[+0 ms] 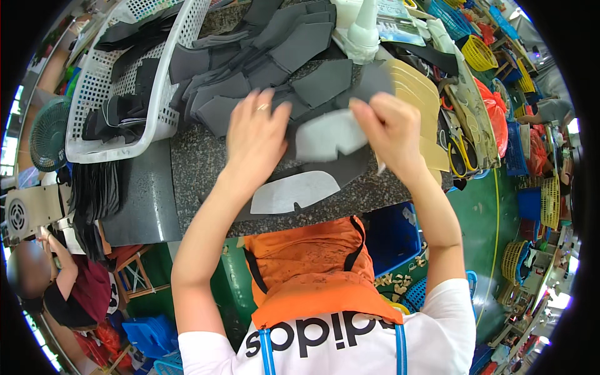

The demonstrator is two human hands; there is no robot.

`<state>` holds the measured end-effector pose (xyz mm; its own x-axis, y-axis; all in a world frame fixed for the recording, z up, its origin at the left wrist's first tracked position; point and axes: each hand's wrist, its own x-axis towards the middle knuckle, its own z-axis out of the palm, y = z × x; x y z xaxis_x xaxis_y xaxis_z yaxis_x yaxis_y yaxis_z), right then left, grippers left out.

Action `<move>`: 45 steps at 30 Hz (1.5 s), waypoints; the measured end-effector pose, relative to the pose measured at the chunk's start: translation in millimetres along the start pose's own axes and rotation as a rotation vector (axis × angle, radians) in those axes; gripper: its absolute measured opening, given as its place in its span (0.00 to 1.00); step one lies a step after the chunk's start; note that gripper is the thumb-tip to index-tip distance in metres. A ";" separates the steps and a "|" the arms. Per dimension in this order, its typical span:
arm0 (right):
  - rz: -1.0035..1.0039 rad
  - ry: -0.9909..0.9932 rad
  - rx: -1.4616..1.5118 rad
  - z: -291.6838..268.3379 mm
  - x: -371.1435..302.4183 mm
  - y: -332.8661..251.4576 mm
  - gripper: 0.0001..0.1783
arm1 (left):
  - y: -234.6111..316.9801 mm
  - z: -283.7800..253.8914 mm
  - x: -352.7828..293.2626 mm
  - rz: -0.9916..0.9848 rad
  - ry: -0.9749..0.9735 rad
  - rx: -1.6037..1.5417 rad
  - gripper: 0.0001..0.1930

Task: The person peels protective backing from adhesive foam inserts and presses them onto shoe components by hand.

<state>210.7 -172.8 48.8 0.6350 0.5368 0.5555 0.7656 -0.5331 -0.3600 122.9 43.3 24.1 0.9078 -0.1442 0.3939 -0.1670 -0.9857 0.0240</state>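
Observation:
A pale, curved fabric-like piece (328, 136) with a notch in one edge is pinched by its right end between the thumb and fingers of my right hand (395, 128). Slight motion blur softens it. My left hand (255, 134) lies palm down, fingers apart, against the near side of a pile of dark grey cut pieces (250, 75); nothing shows in its grip. Closer to me, a second pale notched piece (294, 192) rests on dark material by the front edge of the speckled stone worktop (200, 162). A loose dark piece (324, 83) tops the pile beyond the held piece.
At the left stands a white plastic basket (119, 152) with dark pieces inside. A white nozzle bottle (364, 34) is at the back. Tan card sheets (415, 94) and yellow-handled scissors (462, 156) lie to the right. Another person (69, 275) works at far left.

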 end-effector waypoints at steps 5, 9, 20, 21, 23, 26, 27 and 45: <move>0.263 -0.341 0.179 -1.3 -1.6 22.3 0.24 | -30.0 47.8 31.6 -0.017 -0.241 -0.095 0.36; 0.177 -0.376 0.238 -18.3 4.2 10.4 0.22 | -20.2 19.8 40.9 -0.068 -0.407 -1.042 0.37; 0.062 -0.508 -0.178 -10.8 -23.6 5.2 0.22 | 5.5 8.4 -47.6 -0.265 -0.632 -0.948 0.26; 0.209 -0.435 -0.386 -9.4 -17.6 17.2 0.22 | 1.4 7.0 -48.1 -0.268 -0.627 -0.946 0.26; 0.414 -0.097 -0.167 -38.9 -10.6 34.8 0.21 | -2.3 -6.6 -51.3 -0.313 -0.720 -0.641 0.27; 0.111 0.487 -0.227 -71.9 -15.2 53.2 0.19 | 6.2 -15.8 -17.2 -0.167 -0.513 -0.323 0.31; -0.102 0.518 -0.303 -67.5 -25.7 60.7 0.18 | 4.5 -8.5 -9.1 -0.014 -0.184 -0.141 0.32; 0.160 -0.330 -0.070 -51.8 -90.8 11.3 0.02 | 64.8 -35.5 -90.0 -0.048 -0.174 -0.299 0.27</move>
<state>156.4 -261.4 33.1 0.7538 0.6189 0.2209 0.6524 -0.6645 -0.3644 16.7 -4.5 22.8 0.9650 -0.1370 0.2235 -0.2049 -0.9259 0.3173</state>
